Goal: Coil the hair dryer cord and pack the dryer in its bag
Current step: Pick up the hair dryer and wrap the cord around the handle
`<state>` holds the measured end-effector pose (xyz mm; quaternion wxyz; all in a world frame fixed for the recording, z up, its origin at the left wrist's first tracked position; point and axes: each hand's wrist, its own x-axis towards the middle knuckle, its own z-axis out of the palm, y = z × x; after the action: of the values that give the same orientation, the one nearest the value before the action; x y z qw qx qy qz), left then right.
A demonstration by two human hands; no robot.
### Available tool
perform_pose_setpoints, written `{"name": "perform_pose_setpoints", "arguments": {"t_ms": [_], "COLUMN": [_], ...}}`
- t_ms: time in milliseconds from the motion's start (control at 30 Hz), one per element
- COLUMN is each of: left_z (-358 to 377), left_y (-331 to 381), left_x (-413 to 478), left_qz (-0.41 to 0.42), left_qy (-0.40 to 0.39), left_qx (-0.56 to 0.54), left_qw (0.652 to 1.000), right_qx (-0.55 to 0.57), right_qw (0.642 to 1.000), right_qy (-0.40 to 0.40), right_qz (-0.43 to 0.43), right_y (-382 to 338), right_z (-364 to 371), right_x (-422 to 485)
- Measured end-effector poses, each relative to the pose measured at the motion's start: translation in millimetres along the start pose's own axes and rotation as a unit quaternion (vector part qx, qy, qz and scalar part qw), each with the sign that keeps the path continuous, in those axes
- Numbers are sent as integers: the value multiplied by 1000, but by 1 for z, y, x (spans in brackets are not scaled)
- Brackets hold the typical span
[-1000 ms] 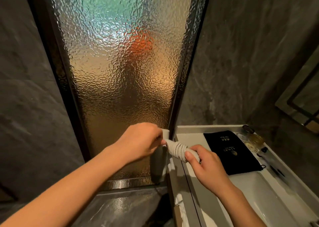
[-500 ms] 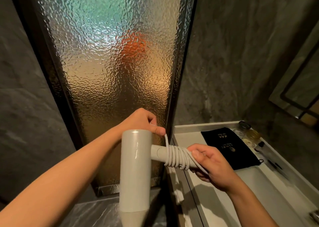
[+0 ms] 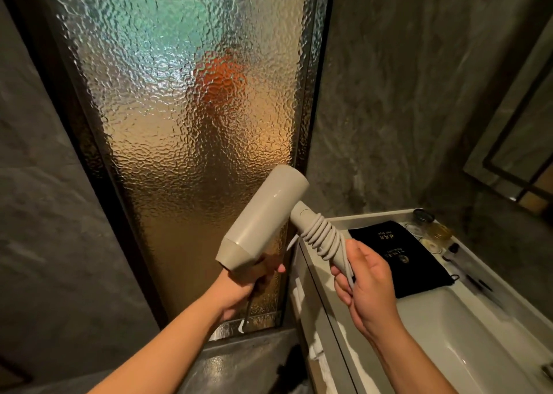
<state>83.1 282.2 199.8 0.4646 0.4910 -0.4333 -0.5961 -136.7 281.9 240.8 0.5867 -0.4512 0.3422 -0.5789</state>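
Observation:
I hold a beige hair dryer [image 3: 263, 217] in the air in front of the textured glass door. Its cord [image 3: 321, 235] is wound in several turns around the handle. My right hand [image 3: 363, 283] grips the lower end of the handle and the cord's last turns. My left hand [image 3: 248, 283] sits under the barrel's end, closed on a loose piece of cord that hangs down from it. The black fabric bag [image 3: 398, 253] with gold lettering lies flat on the white counter [image 3: 329, 298], to the right of the dryer.
A white sink basin [image 3: 466, 333] lies below the bag. Small glass jars [image 3: 425, 223] and dark toiletries stand at the counter's back right. A framed mirror [image 3: 514, 154] hangs on the right wall. Dark stone walls flank the glass door [image 3: 185, 109].
The dryer has swung from barrel-down to barrel pointing up and right. My left hand has dropped from above the handle to under the barrel. My right hand has slid lower on the handle.

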Motion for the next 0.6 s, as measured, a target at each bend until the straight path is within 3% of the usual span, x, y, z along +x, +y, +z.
{"name": "perform_pose_setpoints", "arguments": {"t_ms": [100,200,333,467,600], "left_z": [4,2,-6,-8,-7], "left_y": [3,8,22,56,93], "left_x": [-12,-18,-34,-45,-41], "left_qz": [-1,14,58,185,313], "left_qy": [34,47,37,86,89], "left_qx": [2,78,235,441,608], "left_qw": [999,996,969,874,724], "right_qx": [-27,-61,-213,-357,-467], "right_qw": [999,995,967,922,876], "right_qy": [35,58,101,89,9], "right_qz": [-17,-45,-92,-120,-121], "right_y": [5,9,13,11,14], "right_z": [3,2,-12,-23,-28], "right_x": [-3,-2,6,3,-6]}}
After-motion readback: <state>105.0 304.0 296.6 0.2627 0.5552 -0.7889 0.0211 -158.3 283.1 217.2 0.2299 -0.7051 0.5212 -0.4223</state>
